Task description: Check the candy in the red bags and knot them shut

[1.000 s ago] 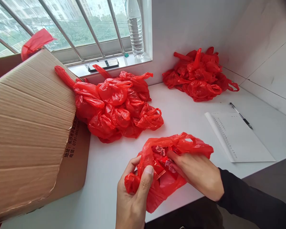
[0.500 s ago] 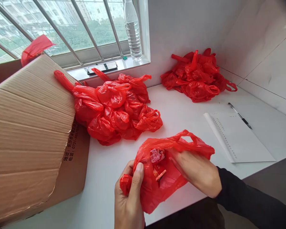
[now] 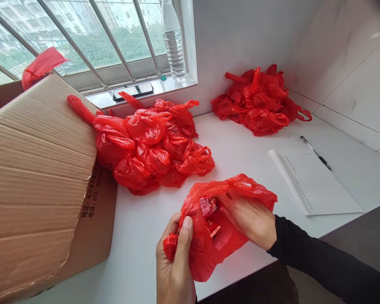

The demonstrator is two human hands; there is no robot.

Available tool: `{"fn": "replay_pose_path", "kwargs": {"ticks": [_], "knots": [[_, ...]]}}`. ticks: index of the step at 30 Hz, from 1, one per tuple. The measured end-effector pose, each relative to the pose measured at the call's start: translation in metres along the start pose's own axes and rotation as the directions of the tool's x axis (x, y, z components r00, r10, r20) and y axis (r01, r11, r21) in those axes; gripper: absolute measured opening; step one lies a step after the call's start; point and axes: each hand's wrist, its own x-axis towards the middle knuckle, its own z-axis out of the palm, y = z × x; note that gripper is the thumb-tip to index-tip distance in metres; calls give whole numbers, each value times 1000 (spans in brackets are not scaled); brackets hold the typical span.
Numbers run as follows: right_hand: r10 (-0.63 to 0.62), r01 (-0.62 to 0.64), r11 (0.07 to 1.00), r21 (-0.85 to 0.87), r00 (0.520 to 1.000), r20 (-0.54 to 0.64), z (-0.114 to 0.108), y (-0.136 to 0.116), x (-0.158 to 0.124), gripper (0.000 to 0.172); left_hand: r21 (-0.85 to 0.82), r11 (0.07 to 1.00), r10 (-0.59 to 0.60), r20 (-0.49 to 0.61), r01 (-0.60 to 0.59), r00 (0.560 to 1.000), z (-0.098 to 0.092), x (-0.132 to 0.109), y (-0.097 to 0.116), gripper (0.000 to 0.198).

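Note:
A red plastic bag (image 3: 205,261) stands open-mouthed at the front of the table. My left hand (image 3: 177,257) is closed on its left edge, thumb pressed over the bunched plastic. Inside the bag lie a red-and-pink wrapped packet (image 3: 208,206) and a small red item with a pale orange edge (image 3: 214,232). My right hand (image 3: 248,215) reaches into the mouth from the right, fingers stretched toward the packet. Thin red plastic partly covers its back, and its fingertips are hard to make out.
A pile of red bags (image 3: 152,147) sits beside a cardboard box (image 3: 44,169) on the left. Another red bag pile (image 3: 256,101) rests at the back. Paper (image 3: 316,181) and a pen (image 3: 316,153) lie on the right. A phone (image 3: 133,91) and water bottle (image 3: 174,46) occupy the windowsill.
My right hand has pushed further left and deeper into the bag. The left hand keeps its hold on the edge. The whole view has shifted slightly.

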Motion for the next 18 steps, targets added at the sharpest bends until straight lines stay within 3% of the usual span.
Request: {"fn": "replay_pose_path", "kwargs": {"ticks": [3, 11, 15, 18], "knots": [[64, -62, 997, -38, 997, 32, 3, -4, 8, 30, -8, 1000, 20, 12, -20, 1000, 2, 0, 3, 23], [-3, -12, 992, 126, 993, 120, 7, 1, 4, 21, -66, 998, 13, -20, -14, 1000, 3, 0, 6, 16], [-35, 24, 994, 103, 994, 108, 10, 3, 1, 38, -78, 997, 13, -21, -14, 1000, 3, 1, 7, 18], [-52, 36, 992, 122, 990, 131, 7, 4, -1, 41, -97, 995, 4, -45, -8, 999, 3, 2, 7, 20]]}}
